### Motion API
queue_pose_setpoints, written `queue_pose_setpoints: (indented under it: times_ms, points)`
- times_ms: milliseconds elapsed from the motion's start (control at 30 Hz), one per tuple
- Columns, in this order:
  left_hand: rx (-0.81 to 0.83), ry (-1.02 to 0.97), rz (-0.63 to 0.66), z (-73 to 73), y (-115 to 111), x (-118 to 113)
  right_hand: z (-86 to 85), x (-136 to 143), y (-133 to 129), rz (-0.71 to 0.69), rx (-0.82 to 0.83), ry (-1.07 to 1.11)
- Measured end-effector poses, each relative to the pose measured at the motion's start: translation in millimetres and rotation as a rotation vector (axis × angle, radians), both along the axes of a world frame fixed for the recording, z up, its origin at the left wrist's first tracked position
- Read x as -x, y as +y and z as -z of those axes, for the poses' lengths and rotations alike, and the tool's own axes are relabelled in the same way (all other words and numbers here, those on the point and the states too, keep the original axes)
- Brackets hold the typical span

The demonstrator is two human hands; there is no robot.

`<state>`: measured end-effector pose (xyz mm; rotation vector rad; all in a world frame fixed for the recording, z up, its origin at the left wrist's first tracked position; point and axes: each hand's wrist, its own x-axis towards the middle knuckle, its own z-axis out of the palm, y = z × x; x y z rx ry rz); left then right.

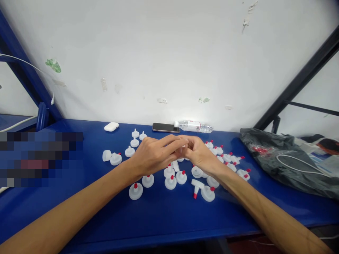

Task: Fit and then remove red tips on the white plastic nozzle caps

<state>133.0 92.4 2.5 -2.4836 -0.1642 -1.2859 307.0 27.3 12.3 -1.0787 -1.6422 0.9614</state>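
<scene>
In the head view, a phone (166,127) lies on the blue table (164,218) at the foot of the wall (164,63). Nearer the person than the phone, the left hand (155,153) and right hand (199,151) meet, fingers bent inward and tips together; a whitish piece (183,146) just shows between them (mostly hidden, so I cannot tell how firmly either hand grips it). White caps with red tips (170,182) are spread below and to the right of the phone, some upright, some tipped over. Plain caps (135,142) stand left of it. A bottle (196,126) lies just beside the phone's right end; a white case (111,126) sits to its left, a dark bag (286,173) well to its right.
</scene>
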Motion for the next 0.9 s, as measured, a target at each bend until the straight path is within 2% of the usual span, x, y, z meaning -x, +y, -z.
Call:
queue_pose_setpoints:
  times_ms: [133,233,433,500,667,900]
  points:
    - [0.026,0.002,-0.007,-0.2,2.9,0.1,-2.7,3.7,-0.6,-0.008,0.011,0.081]
    - [0.061,0.029,-0.068,-1.8,4.5,0.6,-3.5,5.3,-1.6,0.019,0.036,0.096]
    - [0.368,0.108,-0.424,-6.3,18.8,7.2,-0.3,1.4,-0.4,0.245,0.052,0.085]
    - [0.481,0.175,-0.491,-6.0,28.6,11.3,0.4,0.2,0.0,0.268,0.036,0.063]
    - [0.681,0.414,-0.473,-2.5,46.8,19.4,0.6,1.3,-1.0,0.252,0.044,0.04]
    - [0.777,0.445,-0.445,9.5,52.5,19.5,0.4,2.2,-1.8,0.23,0.067,0.042]
